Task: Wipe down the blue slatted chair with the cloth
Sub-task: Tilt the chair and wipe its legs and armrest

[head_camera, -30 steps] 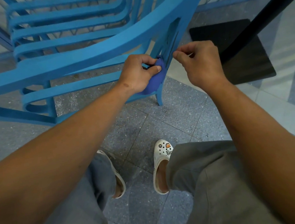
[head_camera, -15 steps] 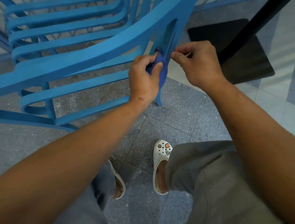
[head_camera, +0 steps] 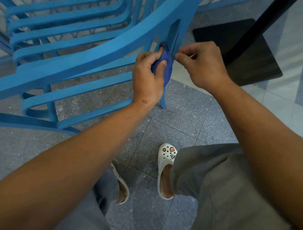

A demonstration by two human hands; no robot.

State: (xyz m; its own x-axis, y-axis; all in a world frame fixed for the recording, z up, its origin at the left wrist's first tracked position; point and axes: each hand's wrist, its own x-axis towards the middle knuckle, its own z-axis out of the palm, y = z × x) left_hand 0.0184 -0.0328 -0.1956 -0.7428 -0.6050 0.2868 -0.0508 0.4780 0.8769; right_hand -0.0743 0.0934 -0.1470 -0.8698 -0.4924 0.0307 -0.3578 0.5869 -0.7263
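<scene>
Lower frame: my grey trousers (head_camera: 216, 191); white clogs (head_camera: 166, 170) on speckled floor tiles (head_camera: 183, 119).
Centre: my left hand (head_camera: 148, 80), fingers and thumb curled round a dark blue cloth (head_camera: 167, 64), pressing it to the chair's rear upright.
Beside it: my right hand (head_camera: 203, 65), fingers curled, fingertips at the same upright; whether they pinch anything, I cannot tell.
Upper left: blue chair (head_camera: 70, 66).
Upper right: black post (head_camera: 259, 15) on a black base (head_camera: 247, 52).

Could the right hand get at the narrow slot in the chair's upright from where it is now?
Probably yes. The right hand sits right beside the slot, fingertips nearly at the upright, with nothing between them. The left hand holds the cloth on the other side.
</scene>
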